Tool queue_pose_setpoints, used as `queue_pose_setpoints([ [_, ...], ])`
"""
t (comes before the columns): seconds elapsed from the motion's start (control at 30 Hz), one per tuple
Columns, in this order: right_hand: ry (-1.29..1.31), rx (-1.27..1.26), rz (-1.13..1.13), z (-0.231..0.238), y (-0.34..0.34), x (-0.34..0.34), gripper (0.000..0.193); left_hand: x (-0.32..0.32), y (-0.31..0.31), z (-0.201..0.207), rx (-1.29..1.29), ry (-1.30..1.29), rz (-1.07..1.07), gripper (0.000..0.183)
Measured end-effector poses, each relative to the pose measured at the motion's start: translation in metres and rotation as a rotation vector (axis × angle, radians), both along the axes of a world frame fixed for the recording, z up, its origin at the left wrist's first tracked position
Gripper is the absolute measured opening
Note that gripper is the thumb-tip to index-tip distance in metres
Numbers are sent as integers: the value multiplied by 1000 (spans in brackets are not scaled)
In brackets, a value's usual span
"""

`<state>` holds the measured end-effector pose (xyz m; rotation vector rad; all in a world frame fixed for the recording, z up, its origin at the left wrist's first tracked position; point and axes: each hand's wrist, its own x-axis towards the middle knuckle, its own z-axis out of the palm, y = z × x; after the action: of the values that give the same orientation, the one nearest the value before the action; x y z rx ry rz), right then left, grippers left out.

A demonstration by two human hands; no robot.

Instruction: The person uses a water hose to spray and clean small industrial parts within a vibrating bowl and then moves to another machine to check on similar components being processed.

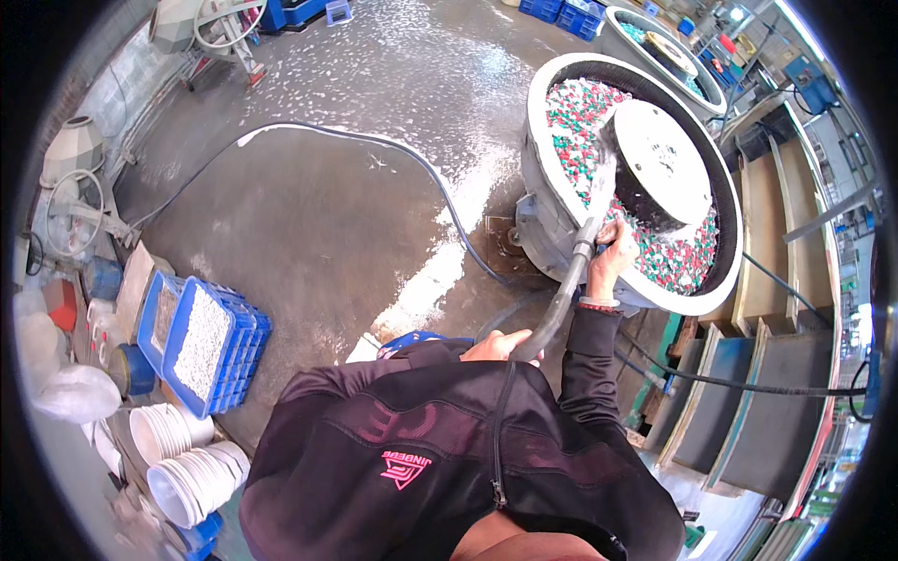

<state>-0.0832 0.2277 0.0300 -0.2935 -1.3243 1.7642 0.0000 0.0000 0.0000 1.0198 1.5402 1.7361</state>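
A thick grey hose (559, 307) runs up from my chest to the round vibratory tumbler bowl (541, 126). My left hand (498, 347) is wrapped round its lower part, partly hidden by my jacket. Closer to the outlet, my right hand (615, 252) is closed at the hose, over the bowl's near rim. A whitish stream of water (603, 178) leaves the hose end and strikes beside the bowl's centre hub (662, 164). Small red, green and white pieces (678, 262) fill the ring around the hub.
A second tumbler bowl (617, 37) stands behind at the far right. Wooden-edged troughs (781, 224) line the right side. A dark cable (412, 154) curves across the wet floor. Blue crates (229, 351) with white pieces and stacked white buckets (187, 486) stand at left.
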Motion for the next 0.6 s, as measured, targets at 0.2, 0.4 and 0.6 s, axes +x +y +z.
queue_pose_setpoints([
  [0.2, -27, 83, -25, -7, -37, -24, 33, -29, -44, -2, 79, 19, 20, 27],
  [0.4, -89, 207, -41, 0, -50, -51, 34, -49, -52, -11, 45, 45, 39, 31],
  [0.6, -116, 216, 0, 1, -45, -81, 35, -73, -43, -38, 45, 41, 67, 33],
])
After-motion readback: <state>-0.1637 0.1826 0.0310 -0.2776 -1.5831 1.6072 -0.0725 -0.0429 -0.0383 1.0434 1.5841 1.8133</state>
